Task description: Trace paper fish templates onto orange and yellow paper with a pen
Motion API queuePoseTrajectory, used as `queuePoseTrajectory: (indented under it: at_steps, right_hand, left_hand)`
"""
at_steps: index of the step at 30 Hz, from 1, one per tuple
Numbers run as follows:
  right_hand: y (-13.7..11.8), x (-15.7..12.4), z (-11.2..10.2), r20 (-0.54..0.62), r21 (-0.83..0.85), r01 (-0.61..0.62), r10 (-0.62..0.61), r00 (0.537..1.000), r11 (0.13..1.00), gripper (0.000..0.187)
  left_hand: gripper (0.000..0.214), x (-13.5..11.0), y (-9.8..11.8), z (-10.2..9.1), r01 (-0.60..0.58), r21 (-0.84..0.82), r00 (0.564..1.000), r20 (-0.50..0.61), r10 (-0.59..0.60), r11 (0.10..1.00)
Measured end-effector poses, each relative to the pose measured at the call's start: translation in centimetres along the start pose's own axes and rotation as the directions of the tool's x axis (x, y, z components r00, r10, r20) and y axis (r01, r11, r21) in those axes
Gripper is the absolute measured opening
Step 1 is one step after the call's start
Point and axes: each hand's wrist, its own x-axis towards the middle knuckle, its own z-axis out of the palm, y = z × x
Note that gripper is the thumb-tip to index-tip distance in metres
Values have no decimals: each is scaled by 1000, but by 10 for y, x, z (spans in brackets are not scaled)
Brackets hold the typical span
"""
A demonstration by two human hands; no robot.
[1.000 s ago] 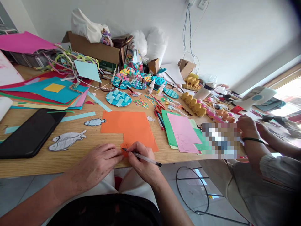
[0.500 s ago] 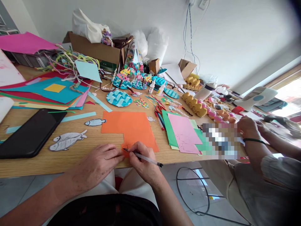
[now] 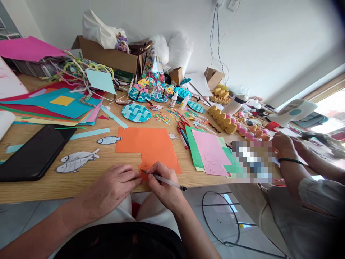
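My right hand (image 3: 161,183) grips a pen (image 3: 164,180) and rests its tip on the near corner of an orange paper sheet (image 3: 149,145), where a dark drawn outline shows. My left hand (image 3: 111,187) lies flat beside it, fingers stretched out and pressing the paper's edge against the wooden table (image 3: 54,185). Grey paper fish cut-outs (image 3: 77,160) lie just left of that hand. Another small fish cut-out (image 3: 108,140) lies by the orange sheet's left edge.
A black tablet (image 3: 35,153) lies at the left. Stacked coloured paper (image 3: 54,106) is behind it. Pink and green sheets (image 3: 210,151), blue wave crafts (image 3: 136,112), a cardboard box (image 3: 107,55) and glue bottles crowd the far side. Another person's hands (image 3: 285,145) work at right.
The pen tip has shifted slightly right along the orange paper's corner. My left hand has stayed in place.
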Motion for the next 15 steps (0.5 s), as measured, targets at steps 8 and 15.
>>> queuePoseTrajectory:
  at_steps: [8,15]
  right_hand:
    - [6,-8,-17,-120,286,-77,115,986,955,7]
    - [14,-12,-26,-170,105,-109,126,977,988,7]
  left_hand:
    - [33,0,0,-1,-12,52,1000,-28,14,999]
    - [35,4,1,-2,-10,66,1000,-19,11,998]
